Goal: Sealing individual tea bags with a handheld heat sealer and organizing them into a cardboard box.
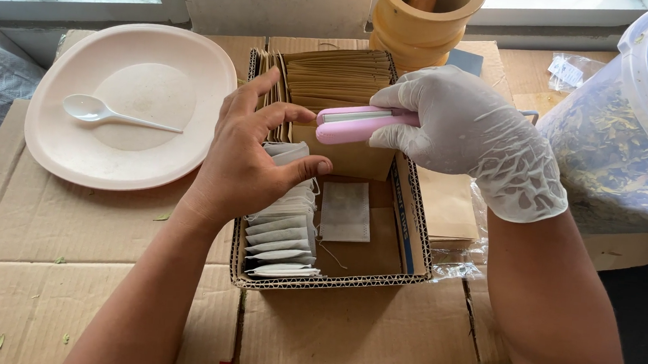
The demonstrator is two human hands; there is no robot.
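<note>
My right hand (pixel 466 135), in a white glove, grips a pink handheld sealer (pixel 355 123) over an open cardboard box (pixel 412 235). My bare left hand (pixel 253 153) hovers open over the box's left side, thumb pointing right, just above a row of white sachets (pixel 281 232). It holds nothing. One flat white sachet (pixel 346 211) lies alone on the box floor. Brown paper envelopes (pixel 338 75) stand stacked at the back of the box.
A pale pink plate (pixel 58 130) with a white plastic spoon (pixel 102 112) lies at the left. A wooden mortar (pixel 421 20) stands behind the box. A clear plastic tub of dried leaves (pixel 620 144) is at the right. Cardboard sheets (pixel 62 277) cover the surface.
</note>
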